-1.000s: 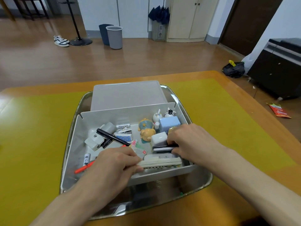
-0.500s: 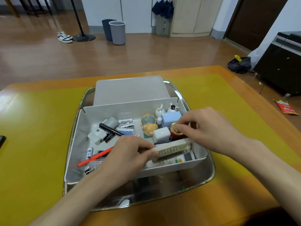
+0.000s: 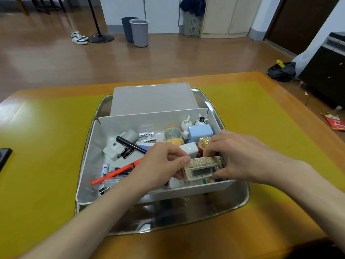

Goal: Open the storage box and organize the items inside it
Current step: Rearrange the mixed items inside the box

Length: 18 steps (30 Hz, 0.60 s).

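Note:
The white storage box stands open inside a metal tray, its lid lying behind it. Both hands hold a yellowed remote control tilted up on its edge at the box's front right: my left hand grips its left end, my right hand its right end. Under it lies a second white remote. Inside are also an orange pen, a black marker, batteries, small figurines, a light blue box, a white block and a gold-capped red jar.
The tray sits on a yellow-green mat over a wooden table. A dark object lies at the mat's left edge. On the floor beyond are two bins, shoes, a black bag and a black cabinet.
The remote, flat along the box's front wall a second ago, has been lifted and tilted onto its edge toward the right. My right hand moved onto its right end.

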### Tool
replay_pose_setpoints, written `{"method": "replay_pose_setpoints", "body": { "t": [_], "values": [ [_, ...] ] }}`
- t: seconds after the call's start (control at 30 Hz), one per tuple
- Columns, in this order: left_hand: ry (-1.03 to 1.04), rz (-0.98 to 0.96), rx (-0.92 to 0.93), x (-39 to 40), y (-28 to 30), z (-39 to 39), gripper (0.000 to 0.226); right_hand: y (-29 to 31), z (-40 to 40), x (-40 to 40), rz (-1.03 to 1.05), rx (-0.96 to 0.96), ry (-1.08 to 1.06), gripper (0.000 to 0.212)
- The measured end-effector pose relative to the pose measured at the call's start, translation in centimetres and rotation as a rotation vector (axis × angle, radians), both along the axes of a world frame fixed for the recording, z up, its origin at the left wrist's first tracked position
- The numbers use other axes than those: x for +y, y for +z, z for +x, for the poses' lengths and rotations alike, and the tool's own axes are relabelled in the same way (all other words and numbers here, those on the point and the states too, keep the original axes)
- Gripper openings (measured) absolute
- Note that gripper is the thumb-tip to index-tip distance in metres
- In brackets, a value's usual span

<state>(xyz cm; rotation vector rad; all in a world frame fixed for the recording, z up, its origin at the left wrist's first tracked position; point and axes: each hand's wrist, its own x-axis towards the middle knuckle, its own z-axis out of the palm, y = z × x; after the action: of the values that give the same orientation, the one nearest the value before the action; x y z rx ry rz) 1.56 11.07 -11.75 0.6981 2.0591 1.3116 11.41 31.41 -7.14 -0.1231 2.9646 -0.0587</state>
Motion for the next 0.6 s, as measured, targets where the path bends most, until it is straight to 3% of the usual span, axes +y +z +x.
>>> {"method": "replay_pose_setpoints", "body": {
  "t": [0.07,0.3,0.6],
  "values": [
    [-0.028,-0.037,0.039,-0.2,0.3,0.1,0.013,0.1,0.0,-0.2,0.038,-0.002,0.023,0.048],
    [-0.057,-0.374,0.584,-3.7,3.4,-2.7,0.034,0.1,-0.5,0.2,0.081,-0.048,0.050,0.048],
    [-0.068,-0.611,0.687,-9.3,3.4,-4.3,0.014,1.0,-1.1,-1.2,0.054,-0.077,-0.031,0.063]
  ]
}}
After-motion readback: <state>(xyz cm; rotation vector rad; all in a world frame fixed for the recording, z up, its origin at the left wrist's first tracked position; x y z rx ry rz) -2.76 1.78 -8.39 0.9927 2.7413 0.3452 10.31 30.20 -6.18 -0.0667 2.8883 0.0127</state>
